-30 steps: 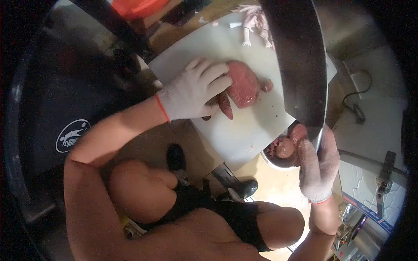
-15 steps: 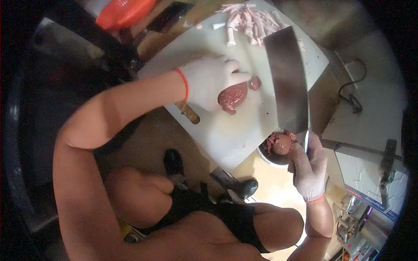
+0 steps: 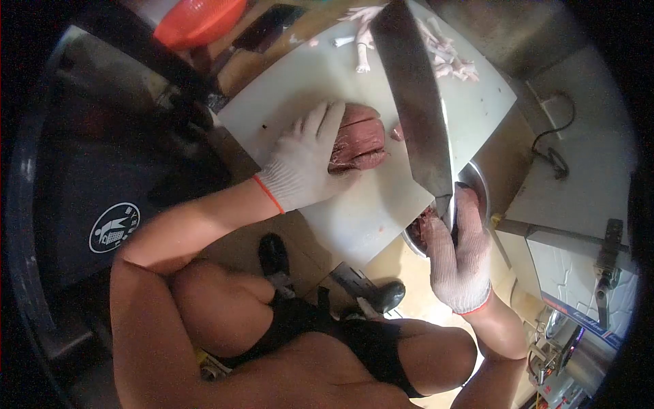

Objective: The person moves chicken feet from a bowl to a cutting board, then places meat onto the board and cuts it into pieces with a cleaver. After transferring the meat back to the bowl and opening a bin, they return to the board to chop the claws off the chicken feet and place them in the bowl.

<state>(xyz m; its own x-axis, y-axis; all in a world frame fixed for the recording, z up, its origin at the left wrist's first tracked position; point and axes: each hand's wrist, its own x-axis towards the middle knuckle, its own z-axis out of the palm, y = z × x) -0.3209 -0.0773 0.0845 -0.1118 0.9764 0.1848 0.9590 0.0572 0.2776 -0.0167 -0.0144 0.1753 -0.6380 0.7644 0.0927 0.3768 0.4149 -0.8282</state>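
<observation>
My left hand, in a white knitted glove with an orange cuff, rests against a thick piece of dark red meat. The fingers press along its left side and top, and slits run across the meat. A small meat scrap lies just to its right on the white cutting board. My right hand, also gloved, is wrapped around the handle of a large cleaver. The broad blade is raised over the board, pointing away from me. Under the right hand, a metal bowl holds more red meat, partly covered.
Pale chicken feet lie on the far end of the board, partly behind the blade. A red plastic basket stands at the far left. On the right is a grey surface with a black cable. Dark shoes show below.
My left hand has shifted left and toward me, and the meat now shows slits on its exposed side. My right hand and the cleaver have moved left. A brown handle near the board's edge is no longer visible.
</observation>
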